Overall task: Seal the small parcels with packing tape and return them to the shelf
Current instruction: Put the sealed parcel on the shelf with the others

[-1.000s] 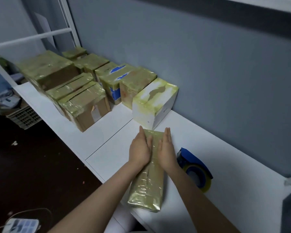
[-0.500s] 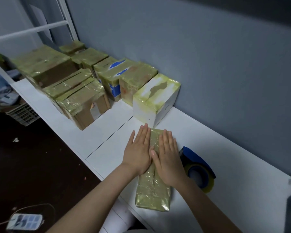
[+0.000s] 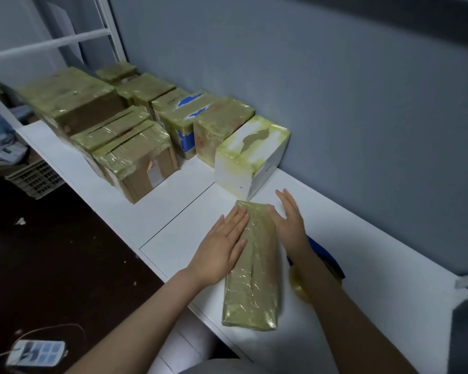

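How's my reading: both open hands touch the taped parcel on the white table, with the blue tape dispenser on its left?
The head view shows the blue tape dispenser right of the taped parcel, not left. The open left hand and right hand touch it on the white table.

Flat hands (image 3: 222,247) against taped parcel (image 3: 254,282)

Yellow-green taped parcel (image 3: 251,271); white shelf (image 3: 173,211); seemingly blue dispenser (image 3: 326,255).

Plain packing or storage room: rows of taped parcels (image 3: 135,155) on a white shelf (image 3: 173,203) along a grey wall (image 3: 322,76).
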